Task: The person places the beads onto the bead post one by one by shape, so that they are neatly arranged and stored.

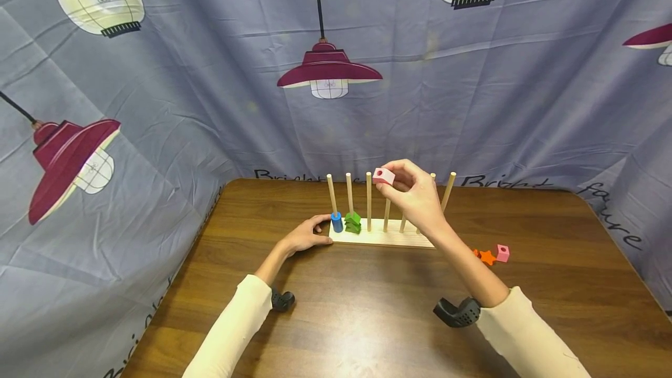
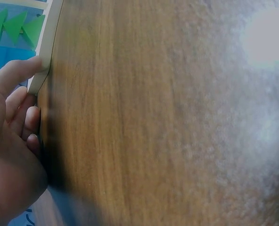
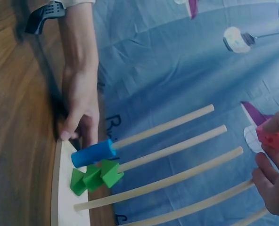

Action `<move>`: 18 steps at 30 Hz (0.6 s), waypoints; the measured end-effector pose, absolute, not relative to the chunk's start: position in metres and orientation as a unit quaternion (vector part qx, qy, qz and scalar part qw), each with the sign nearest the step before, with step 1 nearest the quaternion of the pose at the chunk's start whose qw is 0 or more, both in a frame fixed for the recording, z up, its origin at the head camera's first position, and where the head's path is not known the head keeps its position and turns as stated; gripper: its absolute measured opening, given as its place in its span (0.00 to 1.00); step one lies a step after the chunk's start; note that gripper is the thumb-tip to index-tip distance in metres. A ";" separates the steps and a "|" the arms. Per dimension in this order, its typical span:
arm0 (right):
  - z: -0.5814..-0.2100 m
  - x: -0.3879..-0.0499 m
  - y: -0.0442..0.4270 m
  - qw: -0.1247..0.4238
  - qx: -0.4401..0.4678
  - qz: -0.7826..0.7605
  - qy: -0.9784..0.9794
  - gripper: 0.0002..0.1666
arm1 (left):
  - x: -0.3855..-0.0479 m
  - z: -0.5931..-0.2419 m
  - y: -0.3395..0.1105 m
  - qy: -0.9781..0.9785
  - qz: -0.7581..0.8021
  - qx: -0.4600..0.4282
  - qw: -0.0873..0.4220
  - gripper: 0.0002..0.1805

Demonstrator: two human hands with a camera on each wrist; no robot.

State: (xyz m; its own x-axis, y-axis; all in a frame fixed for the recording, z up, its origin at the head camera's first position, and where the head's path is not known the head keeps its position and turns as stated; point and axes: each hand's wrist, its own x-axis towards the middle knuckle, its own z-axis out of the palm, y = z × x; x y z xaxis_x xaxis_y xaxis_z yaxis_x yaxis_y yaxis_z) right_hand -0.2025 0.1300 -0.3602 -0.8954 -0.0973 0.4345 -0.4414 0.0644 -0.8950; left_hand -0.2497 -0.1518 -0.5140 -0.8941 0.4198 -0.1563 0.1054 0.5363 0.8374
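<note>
My right hand (image 1: 420,200) pinches a pink block with a hole (image 1: 385,176) between thumb and fingers. It is held up beside the top of the third peg (image 1: 369,200) from the left, apart from that peg in the right wrist view. My left hand (image 1: 303,235) grips the left end of the wooden peg board (image 1: 388,238), its thumb against the front edge. On the leftmost peg sits a blue cylinder (image 3: 93,153). Several green triangular blocks (image 3: 97,178) are stacked on the second peg. The right hand and forearm partly hide the pegs further right.
To the right of the board, an orange star-shaped block (image 1: 487,258) and another pink block (image 1: 503,253) lie on the brown wooden table (image 1: 357,319). More orange shows beside the right forearm. A patterned curtain (image 1: 409,115) hangs behind the table.
</note>
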 end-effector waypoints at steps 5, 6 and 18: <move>-0.358 -0.208 0.123 0.159 0.185 0.634 -0.734 0.15 | -0.249 -0.514 -0.152 0.861 0.455 0.150 0.172 0.39; -0.358 -0.209 0.122 0.170 0.181 0.623 -0.742 0.15 | -0.250 -0.514 -0.152 0.861 0.454 0.150 0.172 0.39; -0.359 -0.217 0.113 0.205 0.155 0.566 -0.783 0.15 | -0.251 -0.515 -0.153 0.862 0.450 0.152 0.174 0.38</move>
State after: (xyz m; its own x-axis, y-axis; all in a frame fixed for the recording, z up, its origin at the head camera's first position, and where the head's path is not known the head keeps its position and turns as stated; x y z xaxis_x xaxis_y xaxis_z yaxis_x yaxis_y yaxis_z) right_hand -0.2171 0.1131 -0.3589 -0.8679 -0.0102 0.4966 -0.4747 0.3112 -0.8233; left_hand -0.2507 -0.1531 -0.5151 -0.8931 0.4190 -0.1639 0.1048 0.5480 0.8299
